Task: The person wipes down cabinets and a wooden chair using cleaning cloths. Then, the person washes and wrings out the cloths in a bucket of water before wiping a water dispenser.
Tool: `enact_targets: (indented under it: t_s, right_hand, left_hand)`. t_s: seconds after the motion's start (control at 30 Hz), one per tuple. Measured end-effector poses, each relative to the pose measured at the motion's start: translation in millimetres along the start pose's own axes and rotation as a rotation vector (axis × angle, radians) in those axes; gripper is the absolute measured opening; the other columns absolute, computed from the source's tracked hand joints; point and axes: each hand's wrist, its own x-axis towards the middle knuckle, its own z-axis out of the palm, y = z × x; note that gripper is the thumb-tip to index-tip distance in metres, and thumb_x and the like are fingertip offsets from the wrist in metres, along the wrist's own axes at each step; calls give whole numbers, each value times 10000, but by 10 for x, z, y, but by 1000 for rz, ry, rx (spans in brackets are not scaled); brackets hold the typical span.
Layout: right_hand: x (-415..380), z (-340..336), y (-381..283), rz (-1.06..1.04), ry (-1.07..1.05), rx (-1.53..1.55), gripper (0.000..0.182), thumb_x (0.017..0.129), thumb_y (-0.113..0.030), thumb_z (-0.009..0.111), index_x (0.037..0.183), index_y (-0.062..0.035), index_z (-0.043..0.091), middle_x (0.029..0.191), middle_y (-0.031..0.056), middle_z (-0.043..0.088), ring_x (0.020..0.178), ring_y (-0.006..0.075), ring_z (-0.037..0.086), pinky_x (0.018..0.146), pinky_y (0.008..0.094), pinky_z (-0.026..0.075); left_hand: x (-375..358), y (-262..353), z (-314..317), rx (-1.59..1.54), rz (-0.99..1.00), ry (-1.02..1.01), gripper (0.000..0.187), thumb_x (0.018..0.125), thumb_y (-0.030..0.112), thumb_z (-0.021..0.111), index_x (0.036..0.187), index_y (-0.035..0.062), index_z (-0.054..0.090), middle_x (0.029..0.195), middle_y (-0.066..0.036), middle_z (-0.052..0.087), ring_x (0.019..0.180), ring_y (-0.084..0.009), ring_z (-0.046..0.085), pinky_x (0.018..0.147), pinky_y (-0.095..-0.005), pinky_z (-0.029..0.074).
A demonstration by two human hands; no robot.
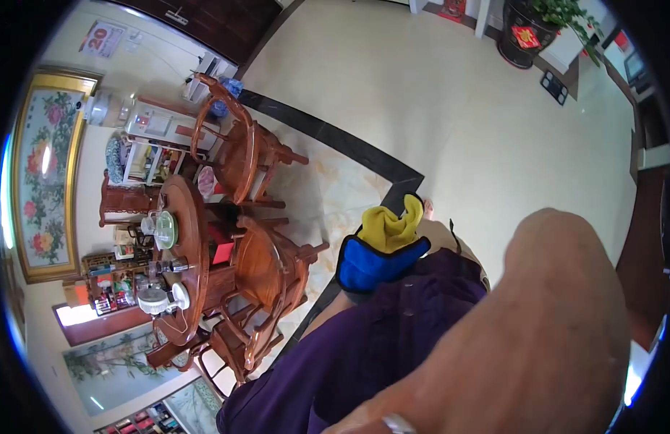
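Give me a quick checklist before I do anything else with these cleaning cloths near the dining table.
1. Cloths in hand: the yellow cloth and blue cloth sit bunched together in front of the purple sleeve; grip hidden, cannot tell.
2. Which hand holds them: cannot tell.
3. Near hand: fills the lower right, close to the lens, a ring on one finger; what it holds, cannot tell.
4. Round wooden table: carries dishes and jars; not ok for wiping.
5. Wooden chairs: stand around the table; ok.
6. Floor ahead: bare; ok.

one round wooden table, three wooden chairs, two cloths, one potted plant, one framed flower painting
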Motion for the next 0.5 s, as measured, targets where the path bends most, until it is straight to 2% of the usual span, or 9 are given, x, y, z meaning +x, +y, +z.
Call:
enact_targets:
  t_s: [0.1, 0.23, 0.3, 0.33, 0.37, 0.43, 0.47, 0.5]
  right_hand:
    - [190, -733, -130, 0, -51, 104, 957, 778, -608, 652, 1413, 55, 382, 1487, 261, 325, 1383, 385, 316, 1069, 525, 334]
    - [278, -1729, -291, 5, -36, 183, 952, 771, -585, 689, 1413, 49, 385, 1483, 257, 338, 1376, 384, 331, 1064, 521, 344]
    - [173, -2348, -318, 2, 20, 200, 951, 768, -574, 708, 1412, 47, 386, 1481, 254, 345, 1372, 383, 339, 1061, 519, 349]
    - [70, -2689, -297, 21, 103, 210, 950, 766, -568, 717, 1412, 45, 387, 1480, 253, 348, 1371, 383, 343, 1060, 518, 351]
    - [-129, -3048, -266, 96, 297, 180, 950, 765, -563, 727, 1412, 44, 387, 1479, 252, 351, 1369, 383, 347, 1059, 518, 354]
    - [-900, -3572, -27, 565, 939, -81, 687, 933, -431, 587, 1440, -22, 367, 1465, 182, 405, 1320, 282, 440, 1065, 419, 376]
    - [-1462, -3925, 256, 786, 1175, -279, 621, 966, -390, 539, 1441, -28, 368, 1458, 148, 420, 1303, 273, 455, 1064, 386, 379]
    - [-2192, -4257, 495, 1018, 1148, -238, 629, 966, -412, 536, 1438, -30, 367, 1439, 134, 429, 1284, 246, 462, 1063, 356, 372]
  left_hand:
    - [316, 543, -54, 61, -12, -103, 507, 803, 166, 655, 1276, 64, 504, 1132, -105, 580, 1068, -272, 547, 918, -366, 447]
    - [838, 1133, 102, 125, -16, -343, 518, 796, 168, 658, 1278, 63, 501, 1134, -110, 580, 1070, -281, 547, 920, -370, 447]
    - [1059, 1485, -34, 156, 15, -344, 523, 792, 170, 659, 1279, 62, 500, 1135, -113, 580, 1071, -286, 548, 921, -373, 447]
    - [1151, 1717, -227, 168, 48, -293, 526, 790, 170, 660, 1280, 62, 500, 1135, -115, 580, 1072, -288, 548, 922, -374, 447]
    - [1265, 1928, -492, 177, 85, -213, 529, 789, 171, 661, 1280, 62, 499, 1136, -116, 580, 1072, -290, 548, 922, -375, 447]
    - [1380, 2368, -987, 211, 161, -47, 534, 785, 173, 662, 1281, 61, 498, 1137, -119, 580, 1073, -295, 548, 923, -377, 447]
    - [1471, 2573, -1209, 217, 204, 26, 537, 783, 173, 663, 1281, 61, 497, 1137, -120, 580, 1073, -297, 548, 924, -378, 447]
    - [1601, 2766, -1427, 219, 246, 86, 539, 781, 174, 663, 1282, 60, 496, 1138, -122, 580, 1074, -299, 548, 925, -379, 447]
